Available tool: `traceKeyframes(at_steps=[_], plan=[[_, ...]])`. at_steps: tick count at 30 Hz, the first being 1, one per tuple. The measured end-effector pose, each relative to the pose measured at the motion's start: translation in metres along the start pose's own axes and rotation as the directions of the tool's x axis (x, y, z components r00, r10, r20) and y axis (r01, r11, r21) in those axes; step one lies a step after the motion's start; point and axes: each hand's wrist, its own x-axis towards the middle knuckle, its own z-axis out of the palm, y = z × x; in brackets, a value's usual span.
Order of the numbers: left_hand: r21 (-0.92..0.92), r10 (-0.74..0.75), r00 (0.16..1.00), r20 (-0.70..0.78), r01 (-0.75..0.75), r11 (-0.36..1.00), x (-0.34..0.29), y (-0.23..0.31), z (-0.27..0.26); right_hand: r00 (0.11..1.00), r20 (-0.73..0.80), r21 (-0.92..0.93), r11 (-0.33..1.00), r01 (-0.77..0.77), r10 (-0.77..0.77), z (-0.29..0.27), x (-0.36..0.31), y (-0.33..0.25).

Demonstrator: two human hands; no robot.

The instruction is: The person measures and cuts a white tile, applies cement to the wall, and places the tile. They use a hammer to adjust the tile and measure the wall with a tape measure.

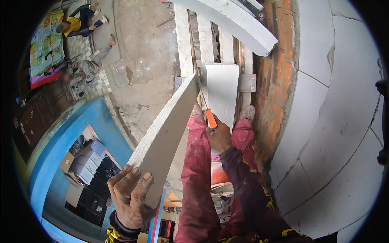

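A long, pale aerated concrete block (172, 125) slants from lower left up toward the middle. My left hand (131, 196) is closed round its near end, fingers bent over the edge and thumb hidden. In my right hand (220, 137) is the orange-and-black handle of what looks like a hand saw (211, 118), its thin blade seen edge-on. That blade points away from me toward the block's far end; whether it touches cannot be made out. Beyond my right hand, another flat white block (221, 87) lies on the planks between my feet.
My feet stand on a scaffold of whitish planks (205, 36). A large white slab (231, 24) lies across its far part. On the right runs a brick ledge (269, 97) beside a white block wall (320, 121). An orange bucket (219, 177) is below; two people sit far left.
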Motion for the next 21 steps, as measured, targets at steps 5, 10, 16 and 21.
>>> traceKeyframes(at_steps=[5,10,16,21], plan=[[-0.007,-0.036,0.999,-0.032,0.035,0.999,-0.006,-0.006,0.002,0.999,-0.019,-0.144,0.989,-0.033,0.031,0.018,0.009,0.019],[0.011,-0.049,0.997,-0.061,0.05,0.999,-0.01,-0.016,0.006,0.999,-0.032,-0.006,1.0,-0.029,0.028,0.021,0.012,0.019],[0.039,-0.011,0.999,-0.04,0.013,0.999,-0.022,-0.026,0.011,0.998,0.0,-0.021,0.998,-0.063,0.063,0.035,-0.01,0.023],[0.017,-0.024,0.997,-0.077,0.026,1.0,-0.023,-0.034,0.012,0.99,-0.116,0.076,0.993,0.089,-0.08,0.044,-0.038,0.04]])
